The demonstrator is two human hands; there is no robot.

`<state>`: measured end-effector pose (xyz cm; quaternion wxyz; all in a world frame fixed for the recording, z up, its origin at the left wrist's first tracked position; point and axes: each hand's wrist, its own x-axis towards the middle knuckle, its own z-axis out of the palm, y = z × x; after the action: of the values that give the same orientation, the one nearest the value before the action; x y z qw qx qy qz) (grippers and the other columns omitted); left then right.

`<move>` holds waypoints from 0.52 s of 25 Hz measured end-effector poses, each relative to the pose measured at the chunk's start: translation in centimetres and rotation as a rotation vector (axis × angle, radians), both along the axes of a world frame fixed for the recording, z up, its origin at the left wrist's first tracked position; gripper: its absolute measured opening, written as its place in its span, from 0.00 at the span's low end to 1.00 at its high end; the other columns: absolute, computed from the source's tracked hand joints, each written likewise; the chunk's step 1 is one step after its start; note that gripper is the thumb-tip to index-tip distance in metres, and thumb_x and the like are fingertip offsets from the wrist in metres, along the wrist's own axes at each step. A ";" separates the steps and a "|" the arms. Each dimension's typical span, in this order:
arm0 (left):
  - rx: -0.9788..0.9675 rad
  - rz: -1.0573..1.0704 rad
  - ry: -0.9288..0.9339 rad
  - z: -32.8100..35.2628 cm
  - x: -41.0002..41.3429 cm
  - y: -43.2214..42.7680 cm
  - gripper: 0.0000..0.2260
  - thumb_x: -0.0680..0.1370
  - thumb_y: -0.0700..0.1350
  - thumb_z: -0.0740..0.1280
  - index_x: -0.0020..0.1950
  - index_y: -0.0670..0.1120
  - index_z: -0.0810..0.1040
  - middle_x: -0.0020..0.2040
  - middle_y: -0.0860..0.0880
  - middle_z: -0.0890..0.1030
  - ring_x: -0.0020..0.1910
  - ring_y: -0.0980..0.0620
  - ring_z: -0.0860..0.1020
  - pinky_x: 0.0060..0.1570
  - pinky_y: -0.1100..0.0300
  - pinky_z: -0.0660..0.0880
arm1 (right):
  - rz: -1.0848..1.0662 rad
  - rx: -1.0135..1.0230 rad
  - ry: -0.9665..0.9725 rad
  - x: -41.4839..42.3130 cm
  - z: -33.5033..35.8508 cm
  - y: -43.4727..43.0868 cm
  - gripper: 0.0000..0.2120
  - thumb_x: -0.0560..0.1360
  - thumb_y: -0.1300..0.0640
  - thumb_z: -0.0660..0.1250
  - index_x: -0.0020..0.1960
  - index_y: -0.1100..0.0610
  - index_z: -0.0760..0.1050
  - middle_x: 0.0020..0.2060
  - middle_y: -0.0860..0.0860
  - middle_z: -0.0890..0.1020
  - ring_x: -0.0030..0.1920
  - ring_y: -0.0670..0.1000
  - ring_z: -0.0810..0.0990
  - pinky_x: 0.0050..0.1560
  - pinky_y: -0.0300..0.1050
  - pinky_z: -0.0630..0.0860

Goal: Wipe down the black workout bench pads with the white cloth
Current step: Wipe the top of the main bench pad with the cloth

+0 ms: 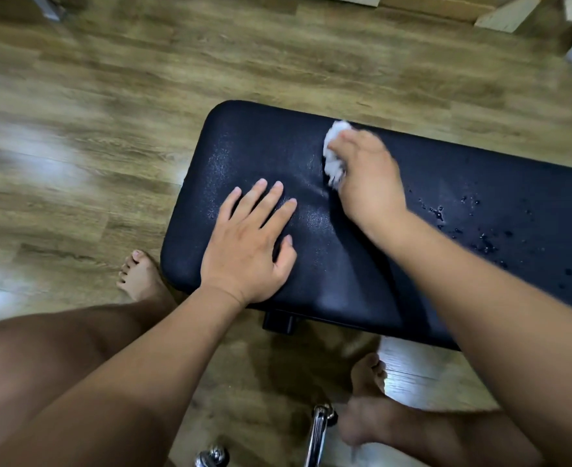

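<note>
**A:** Where's the cloth?

**B:** The cloth [333, 153] lies on the pad [261, 146], near its 12 o'clock edge. The right hand [369, 183] curls its fingers round it.

**A:** The left hand?

**B:** The left hand [247, 244] lies flat at 8 o'clock of the cloth, fingers straight and spread.

**A:** Room?

**B:** Bare pad runs to the rounded 9 o'clock end. Droplets [480, 237] lie at 3.

**A:** Around?

**B:** Wood floor [109, 129]. A chrome bar [318, 433] at 6, boxes [507, 11] at 1.

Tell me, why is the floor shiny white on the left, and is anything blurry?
Head view: light glare whitens the wooden floor at left; the right hand holding the white cloth is motion-smeared; the left hand on the bench pad looks sharp.
</note>
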<state>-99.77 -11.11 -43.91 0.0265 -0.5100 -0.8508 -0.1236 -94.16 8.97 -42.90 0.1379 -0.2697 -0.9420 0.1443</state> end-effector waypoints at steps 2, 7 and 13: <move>0.008 0.002 0.006 -0.1 0.0 0.0 0.23 0.76 0.51 0.59 0.69 0.46 0.75 0.73 0.45 0.72 0.74 0.44 0.66 0.73 0.42 0.59 | 0.074 -0.078 -0.030 4.3 0.0 -4.4 0.19 0.70 0.69 0.62 0.58 0.56 0.78 0.57 0.53 0.78 0.58 0.57 0.74 0.57 0.50 0.74; 0.033 0.001 0.016 -0.4 0.0 -0.1 0.23 0.76 0.51 0.59 0.69 0.46 0.75 0.73 0.45 0.72 0.74 0.44 0.66 0.73 0.43 0.59 | 0.342 -0.044 -0.096 14.0 1.2 -12.6 0.21 0.70 0.63 0.55 0.59 0.57 0.77 0.60 0.52 0.77 0.61 0.54 0.73 0.59 0.48 0.74; 0.033 0.002 0.025 -0.4 -0.1 0.0 0.23 0.77 0.51 0.58 0.70 0.46 0.74 0.73 0.45 0.71 0.74 0.44 0.66 0.73 0.43 0.59 | 0.158 0.070 -0.190 6.4 1.4 -1.0 0.20 0.69 0.66 0.64 0.59 0.56 0.77 0.57 0.57 0.77 0.55 0.61 0.76 0.50 0.51 0.77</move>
<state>-99.88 -11.12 -44.32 0.0458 -0.5103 -0.8487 -0.1313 -87.76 7.99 -41.52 0.0456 -0.2023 -0.9736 0.0956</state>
